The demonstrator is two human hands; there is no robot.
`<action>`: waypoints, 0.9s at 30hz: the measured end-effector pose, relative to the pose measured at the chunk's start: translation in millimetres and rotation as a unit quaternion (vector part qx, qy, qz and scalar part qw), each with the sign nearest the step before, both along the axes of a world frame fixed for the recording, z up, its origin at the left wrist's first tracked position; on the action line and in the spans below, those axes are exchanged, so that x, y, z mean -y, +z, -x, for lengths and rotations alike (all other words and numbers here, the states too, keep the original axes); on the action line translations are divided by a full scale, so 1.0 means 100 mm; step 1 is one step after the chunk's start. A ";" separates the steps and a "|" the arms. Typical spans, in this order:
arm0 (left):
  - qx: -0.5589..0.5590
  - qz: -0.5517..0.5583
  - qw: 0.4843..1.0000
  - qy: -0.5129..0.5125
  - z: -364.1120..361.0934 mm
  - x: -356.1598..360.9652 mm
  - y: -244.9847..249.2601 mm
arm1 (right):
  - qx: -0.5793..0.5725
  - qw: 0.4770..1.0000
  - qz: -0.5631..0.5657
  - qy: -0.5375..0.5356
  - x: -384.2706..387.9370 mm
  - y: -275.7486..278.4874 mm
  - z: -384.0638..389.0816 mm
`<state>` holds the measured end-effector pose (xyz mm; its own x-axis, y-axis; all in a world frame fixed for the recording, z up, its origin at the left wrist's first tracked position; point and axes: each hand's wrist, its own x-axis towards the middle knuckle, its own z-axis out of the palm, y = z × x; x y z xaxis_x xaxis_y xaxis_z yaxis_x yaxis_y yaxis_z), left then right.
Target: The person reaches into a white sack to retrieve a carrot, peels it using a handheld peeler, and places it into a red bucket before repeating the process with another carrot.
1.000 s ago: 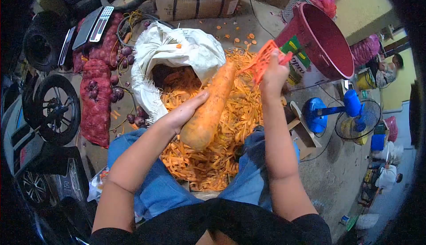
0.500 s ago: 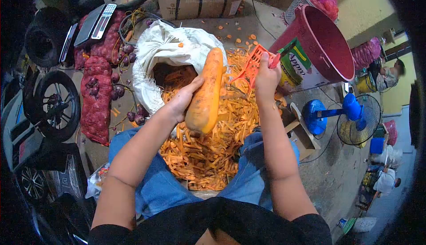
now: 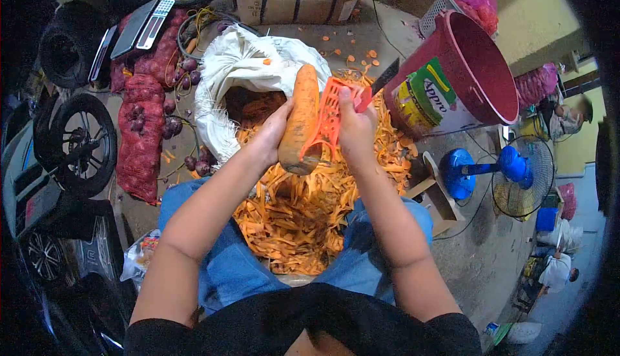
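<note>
A large orange carrot (image 3: 301,114) with dark dirty patches is in my left hand (image 3: 276,130), whose fingers wrap its left side. My right hand (image 3: 357,127) grips a red-orange slotted plastic peeler (image 3: 329,114), its forked end against the carrot's lower right side. From the same hand a dark flat blade (image 3: 387,75) sticks out toward the bucket; how it joins the red handle is hidden. Below both hands lies a heap of carrot peelings (image 3: 290,227) between my knees. Behind the carrot, a white woven sack (image 3: 223,65) lies with its mouth open.
A maroon bucket (image 3: 420,52) stands at right, near a blue fan (image 3: 513,162) and a cardboard box (image 3: 442,211). Red net bags of onions (image 3: 139,156) and a scale (image 3: 135,30) are at left, beside a motorbike wheel (image 3: 81,143). Other people (image 3: 558,272) are far right.
My right hand has moved left and down, bringing the peeler onto the carrot. The carrot has turned and shows a more orange, speckled side. The dark blade has come into view.
</note>
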<state>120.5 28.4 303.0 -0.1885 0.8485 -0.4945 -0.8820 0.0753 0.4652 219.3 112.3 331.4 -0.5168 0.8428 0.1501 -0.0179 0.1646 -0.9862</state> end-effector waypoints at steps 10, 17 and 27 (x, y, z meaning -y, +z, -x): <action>-0.031 0.016 0.999 -0.041 -0.06 -0.04 -0.06 | 0.000 0.998 -0.056 0.006 0.03 -0.14 -0.02; -0.033 0.017 0.998 -0.056 -0.10 -0.04 0.02 | 0.037 0.995 -0.087 -0.035 0.03 -0.06 -0.04; -0.092 0.015 0.986 -0.141 -0.16 0.04 0.04 | 0.101 0.981 -0.132 -0.099 -0.19 -0.11 -0.05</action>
<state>136.1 24.4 306.9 -0.0350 0.8653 -0.5000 -0.7250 0.3224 0.6087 223.8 130.8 320.0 -0.3885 0.8755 0.2873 0.2316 0.3946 -0.8892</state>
